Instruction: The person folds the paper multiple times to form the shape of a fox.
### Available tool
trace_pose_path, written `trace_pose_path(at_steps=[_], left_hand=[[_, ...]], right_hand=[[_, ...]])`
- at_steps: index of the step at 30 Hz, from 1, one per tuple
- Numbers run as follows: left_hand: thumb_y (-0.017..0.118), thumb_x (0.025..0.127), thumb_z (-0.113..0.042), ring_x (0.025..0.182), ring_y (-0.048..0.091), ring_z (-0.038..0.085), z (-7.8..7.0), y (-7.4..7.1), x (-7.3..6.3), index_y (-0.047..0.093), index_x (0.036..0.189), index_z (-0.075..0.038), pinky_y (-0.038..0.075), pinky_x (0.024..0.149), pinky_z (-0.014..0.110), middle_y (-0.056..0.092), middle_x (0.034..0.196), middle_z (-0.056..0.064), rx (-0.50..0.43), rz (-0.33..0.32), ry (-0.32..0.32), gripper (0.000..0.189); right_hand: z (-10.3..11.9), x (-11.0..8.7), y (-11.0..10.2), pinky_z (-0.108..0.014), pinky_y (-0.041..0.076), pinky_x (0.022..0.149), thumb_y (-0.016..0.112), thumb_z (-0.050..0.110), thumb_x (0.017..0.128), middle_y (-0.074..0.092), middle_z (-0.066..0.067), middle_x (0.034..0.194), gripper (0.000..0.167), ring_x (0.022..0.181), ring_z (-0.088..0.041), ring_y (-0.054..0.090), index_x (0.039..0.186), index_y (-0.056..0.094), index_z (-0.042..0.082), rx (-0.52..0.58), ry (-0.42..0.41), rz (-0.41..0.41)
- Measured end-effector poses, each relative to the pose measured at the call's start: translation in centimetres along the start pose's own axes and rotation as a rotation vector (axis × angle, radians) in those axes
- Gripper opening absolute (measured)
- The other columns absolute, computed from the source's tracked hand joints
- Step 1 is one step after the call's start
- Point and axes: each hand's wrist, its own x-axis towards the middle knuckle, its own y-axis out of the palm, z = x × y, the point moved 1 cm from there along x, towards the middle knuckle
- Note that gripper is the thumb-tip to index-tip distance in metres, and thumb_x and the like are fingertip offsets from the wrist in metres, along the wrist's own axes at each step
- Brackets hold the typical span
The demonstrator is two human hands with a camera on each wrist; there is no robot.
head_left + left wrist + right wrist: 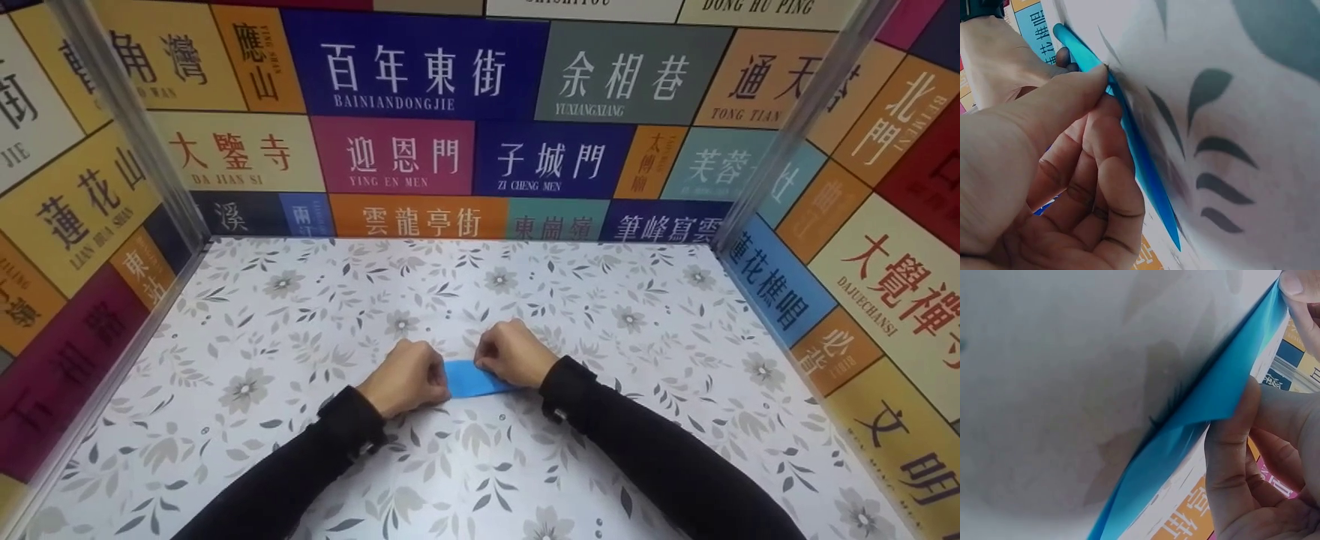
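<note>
A folded sheet of blue paper (471,380) lies on the flower-patterned tabletop, its long side running left to right. My left hand (407,377) pinches its left end between thumb and bent fingers, as the left wrist view shows up close on the paper (1154,185). At the far edge on the right, my right hand (516,352) pinches a corner. In the right wrist view a loose layer of the paper (1219,396) lifts toward the right fingertips (1249,396), and folds show along the sheet. The fingers partly hide both ends.
Around the paper spreads the white tabletop (300,315) with grey leaves and flowers. Upright panels covered in colourful Chinese street-name signs (405,67) enclose the back and both sides. Clear strips (795,127) run up the corners. Black sleeves (645,435) cover both forearms.
</note>
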Motion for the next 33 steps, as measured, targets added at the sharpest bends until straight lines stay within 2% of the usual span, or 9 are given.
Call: trace_pose_path(at_steps=[7,13,17,21,33], left_hand=[[0.098,0.084,-0.004,0.062,0.062,0.006,0.5,-0.2,-0.5,0.085,0.077,-0.011,0.056,0.066,0.025,0.079,0.070,-0.001,-0.017,0.009,-0.036,0.017],[0.099,0.084,-0.005,0.060,0.061,0.005,0.8,-0.1,-0.6,0.085,0.077,-0.011,0.054,0.062,0.023,0.078,0.068,-0.001,-0.025,0.001,-0.035,0.016],[0.100,0.084,-0.007,0.060,0.061,0.003,1.0,-0.2,-0.7,0.085,0.078,-0.011,0.053,0.061,0.021,0.078,0.068,-0.001,-0.041,0.003,-0.038,0.017],[0.101,0.084,-0.006,0.061,0.060,0.004,1.3,-0.4,-1.0,0.085,0.077,-0.012,0.050,0.061,0.020,0.076,0.068,-0.002,-0.036,0.000,-0.066,0.019],[0.096,0.083,-0.003,0.062,0.062,0.006,1.1,-0.6,-1.4,0.085,0.077,-0.012,0.055,0.065,0.024,0.078,0.068,-0.003,-0.024,-0.021,-0.100,0.016]], right_hand=[[0.1,0.1,0.3,-0.033,0.066,0.079,0.089,0.001,0.096,0.088,-0.007,0.089,0.005,0.080,-0.018,0.079,0.096,0.090,0.006,0.005,0.006,0.001],[0.1,0.1,0.5,-0.035,0.068,0.080,0.089,0.000,0.097,0.088,-0.008,0.090,0.006,0.082,-0.020,0.080,0.096,0.090,0.006,0.009,0.013,-0.004],[0.0,0.0,0.4,-0.032,0.066,0.078,0.090,0.000,0.097,0.088,-0.007,0.088,0.005,0.081,-0.018,0.080,0.095,0.090,0.005,-0.002,0.001,-0.019],[0.0,-0.2,0.3,-0.030,0.065,0.077,0.090,0.000,0.097,0.088,-0.007,0.088,0.005,0.079,-0.017,0.078,0.095,0.090,0.004,-0.015,-0.011,-0.023],[0.1,-0.1,0.3,-0.032,0.067,0.079,0.089,0.001,0.096,0.088,-0.007,0.089,0.005,0.081,-0.019,0.079,0.095,0.089,0.005,-0.003,-0.006,-0.022]])
